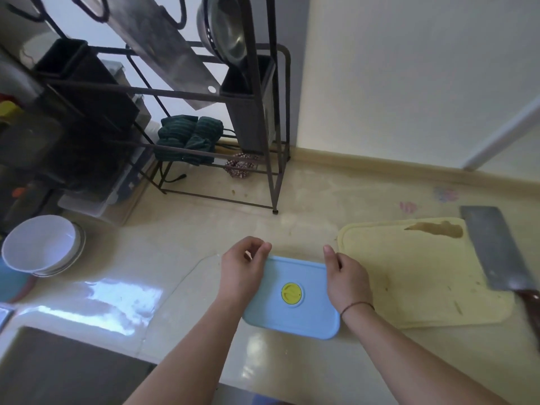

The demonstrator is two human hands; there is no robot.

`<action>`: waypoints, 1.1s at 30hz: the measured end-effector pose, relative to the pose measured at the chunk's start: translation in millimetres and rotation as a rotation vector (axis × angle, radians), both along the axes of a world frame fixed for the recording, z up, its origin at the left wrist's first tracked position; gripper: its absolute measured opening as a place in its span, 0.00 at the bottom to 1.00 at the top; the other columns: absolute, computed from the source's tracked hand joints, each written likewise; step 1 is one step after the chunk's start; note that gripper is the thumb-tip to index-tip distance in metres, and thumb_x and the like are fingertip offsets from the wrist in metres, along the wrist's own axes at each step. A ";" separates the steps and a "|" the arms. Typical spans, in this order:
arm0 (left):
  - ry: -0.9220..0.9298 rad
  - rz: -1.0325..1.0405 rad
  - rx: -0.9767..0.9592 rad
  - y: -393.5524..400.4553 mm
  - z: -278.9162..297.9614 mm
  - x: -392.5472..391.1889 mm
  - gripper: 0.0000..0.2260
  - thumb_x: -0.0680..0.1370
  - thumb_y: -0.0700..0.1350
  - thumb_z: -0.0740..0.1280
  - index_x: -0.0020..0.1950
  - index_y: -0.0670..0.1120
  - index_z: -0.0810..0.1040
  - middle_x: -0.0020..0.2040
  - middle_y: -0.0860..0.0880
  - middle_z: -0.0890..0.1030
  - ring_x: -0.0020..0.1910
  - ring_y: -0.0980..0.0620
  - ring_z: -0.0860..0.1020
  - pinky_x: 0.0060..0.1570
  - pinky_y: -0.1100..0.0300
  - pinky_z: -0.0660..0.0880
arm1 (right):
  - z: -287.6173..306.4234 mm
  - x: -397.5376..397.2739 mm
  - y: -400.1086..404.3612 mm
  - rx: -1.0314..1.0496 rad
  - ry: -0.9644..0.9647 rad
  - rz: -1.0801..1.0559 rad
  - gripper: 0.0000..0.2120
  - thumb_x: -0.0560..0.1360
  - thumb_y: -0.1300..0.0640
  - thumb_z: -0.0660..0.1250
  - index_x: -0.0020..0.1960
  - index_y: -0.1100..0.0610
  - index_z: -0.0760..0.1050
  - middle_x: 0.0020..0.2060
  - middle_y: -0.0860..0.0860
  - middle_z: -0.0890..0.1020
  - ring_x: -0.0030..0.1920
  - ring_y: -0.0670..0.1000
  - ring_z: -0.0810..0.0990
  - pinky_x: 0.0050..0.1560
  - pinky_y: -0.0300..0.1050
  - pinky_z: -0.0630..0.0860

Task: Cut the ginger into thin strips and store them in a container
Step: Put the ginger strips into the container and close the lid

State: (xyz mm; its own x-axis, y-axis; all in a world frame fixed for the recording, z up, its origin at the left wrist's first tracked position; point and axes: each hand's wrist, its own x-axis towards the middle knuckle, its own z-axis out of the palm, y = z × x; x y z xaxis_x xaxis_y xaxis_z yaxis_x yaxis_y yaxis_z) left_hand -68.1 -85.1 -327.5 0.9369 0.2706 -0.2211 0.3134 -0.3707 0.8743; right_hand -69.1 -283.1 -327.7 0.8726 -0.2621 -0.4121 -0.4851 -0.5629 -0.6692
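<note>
Head view: the pale-blue rectangular plastic container lid sits on at six o'clock; left hand and right hand pinch its far corners. Yellow cutting board is bare, ginger unseen; storing looks nearly done.

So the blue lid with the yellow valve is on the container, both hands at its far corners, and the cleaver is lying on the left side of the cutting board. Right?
Not quite. In the head view the cleaver lies on the right side of the cutting board, not the left. The rest stands: the blue lid with the yellow valve is on the container, with the left hand and right hand at its far corners.
</note>
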 end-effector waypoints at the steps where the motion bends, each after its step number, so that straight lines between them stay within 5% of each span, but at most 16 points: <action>1: -0.011 -0.008 -0.004 -0.3 -0.4 0.3 0.09 0.79 0.45 0.70 0.40 0.54 0.79 0.33 0.60 0.75 0.30 0.58 0.68 0.34 0.68 0.66 | 0.3 0.5 1.6 -0.009 0.005 0.004 0.28 0.86 0.43 0.57 0.32 0.56 0.61 0.27 0.52 0.69 0.31 0.52 0.66 0.32 0.50 0.61; 5: -0.030 -0.076 0.005 2.8 1.6 -0.3 0.06 0.81 0.50 0.65 0.47 0.60 0.78 0.42 0.58 0.80 0.37 0.58 0.73 0.41 0.65 0.70 | -2.5 -6.9 -1.2 0.117 -0.086 -0.137 0.24 0.85 0.44 0.58 0.36 0.57 0.67 0.29 0.51 0.71 0.38 0.60 0.72 0.39 0.52 0.61; 7: -0.077 -0.057 -0.086 16.5 3.9 -16.4 0.11 0.79 0.60 0.61 0.58 0.60 0.77 0.48 0.62 0.81 0.43 0.58 0.77 0.45 0.64 0.73 | -8.1 -26.8 -11.8 0.178 -0.219 -0.147 0.19 0.83 0.40 0.61 0.52 0.56 0.73 0.36 0.49 0.77 0.42 0.61 0.78 0.41 0.50 0.66; 10: -0.203 -0.224 -0.018 43.9 -6.3 -63.5 0.32 0.75 0.69 0.65 0.74 0.53 0.71 0.67 0.59 0.76 0.62 0.54 0.78 0.60 0.60 0.75 | -20.4 -79.6 -34.2 0.145 -0.327 0.181 0.37 0.75 0.26 0.60 0.75 0.50 0.64 0.61 0.50 0.82 0.55 0.54 0.83 0.55 0.44 0.77; 13: -0.221 -0.434 0.153 47.3 -22.7 -100.2 0.38 0.72 0.71 0.68 0.79 0.61 0.62 0.77 0.60 0.66 0.76 0.57 0.67 0.72 0.67 0.63 | -41.8 -119.7 -49.7 -0.023 -0.406 0.483 0.40 0.75 0.24 0.60 0.81 0.41 0.57 0.77 0.43 0.71 0.74 0.40 0.70 0.72 0.32 0.65; 18: -0.234 -0.324 0.067 30.1 -20.6 -98.3 0.38 0.73 0.69 0.69 0.79 0.63 0.60 0.76 0.67 0.65 0.75 0.63 0.66 0.70 0.72 0.63 | -38.9 -110.4 -36.9 -0.069 -0.588 0.481 0.28 0.84 0.34 0.57 0.79 0.46 0.62 0.68 0.54 0.80 0.68 0.46 0.76 0.72 0.27 0.63; 26: -0.128 -0.306 0.204 38.6 -1.2 -23.1 0.38 0.71 0.65 0.68 0.78 0.60 0.55 0.70 0.59 0.69 0.65 0.70 0.68 0.58 0.82 0.61 | -30.3 -33.8 -8.7 -0.117 -0.502 0.488 0.34 0.84 0.34 0.51 0.78 0.59 0.64 0.70 0.62 0.79 0.64 0.63 0.83 0.64 0.39 0.70; 30: -0.110 -0.307 0.246 40.1 -3.9 -14.6 0.38 0.74 0.55 0.74 0.78 0.58 0.55 0.68 0.58 0.71 0.64 0.53 0.75 0.56 0.68 0.67 | -25.3 -23.3 -5.6 -0.175 -0.393 0.521 0.41 0.83 0.30 0.48 0.78 0.62 0.68 0.71 0.62 0.78 0.65 0.63 0.83 0.65 0.44 0.68; 33: -0.128 -0.292 0.132 36.6 -3.7 -18.8 0.37 0.71 0.62 0.70 0.76 0.63 0.57 0.72 0.65 0.66 0.67 0.68 0.69 0.65 0.63 0.68 | -7.1 -20.3 -6.9 -0.143 -0.254 0.588 0.49 0.75 0.23 0.45 0.82 0.57 0.61 0.78 0.58 0.71 0.74 0.58 0.75 0.70 0.42 0.67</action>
State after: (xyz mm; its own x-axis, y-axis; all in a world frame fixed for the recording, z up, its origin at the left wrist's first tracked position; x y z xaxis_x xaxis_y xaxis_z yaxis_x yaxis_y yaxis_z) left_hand -86.8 -48.4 -331.2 0.9969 0.0055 -0.0780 0.0686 -0.5410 0.8382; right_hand -89.4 -290.0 -334.9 0.9527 0.2513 -0.1707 0.0938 -0.7776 -0.6217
